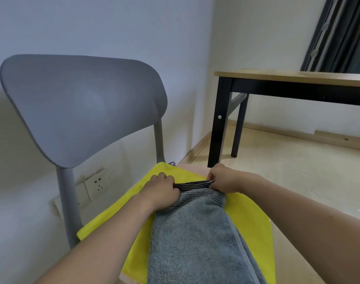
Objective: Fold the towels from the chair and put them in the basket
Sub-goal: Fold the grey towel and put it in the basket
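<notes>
Both hands pinching grey towel point(195, 238) edge, left hand point(162, 193), right hand point(224, 179)

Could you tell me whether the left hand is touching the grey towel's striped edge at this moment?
Touching. The head view shows the left hand with its fingers curled round the striped end of the grey towel, no gap visible.

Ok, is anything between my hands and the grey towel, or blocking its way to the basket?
Nothing stands between them: the left hand and right hand both grip the grey towel by its striped edge, over the yellow towel on the chair. The basket is out of view, so that path can't be judged.
</notes>
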Available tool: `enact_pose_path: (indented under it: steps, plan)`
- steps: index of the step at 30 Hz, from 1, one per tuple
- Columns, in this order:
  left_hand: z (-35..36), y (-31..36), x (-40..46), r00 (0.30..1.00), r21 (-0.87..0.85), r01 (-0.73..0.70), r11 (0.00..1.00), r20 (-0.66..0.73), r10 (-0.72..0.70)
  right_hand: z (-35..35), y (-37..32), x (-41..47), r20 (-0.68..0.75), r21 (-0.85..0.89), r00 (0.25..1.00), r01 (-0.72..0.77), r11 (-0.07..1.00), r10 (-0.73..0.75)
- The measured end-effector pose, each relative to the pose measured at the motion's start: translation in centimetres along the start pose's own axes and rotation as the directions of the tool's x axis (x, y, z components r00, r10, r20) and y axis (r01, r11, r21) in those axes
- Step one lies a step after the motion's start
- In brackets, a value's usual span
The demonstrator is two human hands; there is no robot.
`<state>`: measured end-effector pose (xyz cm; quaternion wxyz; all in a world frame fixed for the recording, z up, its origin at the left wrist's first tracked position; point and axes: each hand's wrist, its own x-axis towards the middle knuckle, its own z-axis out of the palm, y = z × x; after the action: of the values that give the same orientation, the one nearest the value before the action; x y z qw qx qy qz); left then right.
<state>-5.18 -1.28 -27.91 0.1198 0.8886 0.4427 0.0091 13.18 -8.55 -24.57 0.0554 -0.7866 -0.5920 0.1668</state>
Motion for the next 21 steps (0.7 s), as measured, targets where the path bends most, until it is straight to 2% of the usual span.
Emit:
enact_pose_path:
  steps: [4,7,10,12,18,21]
  plan:
    - [-1.5,0.8,-0.3,0.999,-0.030,0.021,0.999,0.045,-0.019,-0.4,0.1,-0.6,-0.007,-0.011,0.998,0.067,0.998,-0.068]
    - [-2.4,1.5,-1.2,0.999,-0.155,0.005,0.988,0.049,0.003,-1.2,-0.1,-2.0,-0.052,-0.012,0.992,0.115,0.993,-0.115]
    - [-4.2,2.5,-3.3,0.998,-0.227,-0.069,0.971,-0.023,0.066,-2.9,-0.8,-4.5,-0.088,-0.025,0.981,0.172,0.985,-0.173]
    - [-6.3,3.2,-5.4,0.989,-0.215,-0.133,0.968,-0.085,0.117,-4.9,-1.4,-7.3,-0.098,-0.006,0.972,0.213,0.977,-0.213]
    - [-14.3,6.7,-14.7,0.971,-0.062,-0.209,0.976,-0.135,0.200,-10.9,-4.2,-19.4,-0.134,0.099,0.925,0.368,0.924,-0.354]
    - [-19.1,9.4,-19.8,0.947,-0.071,-0.281,0.957,-0.183,0.264,-14.4,-5.8,-25.6,-0.167,-0.052,0.898,0.404,0.914,-0.406]
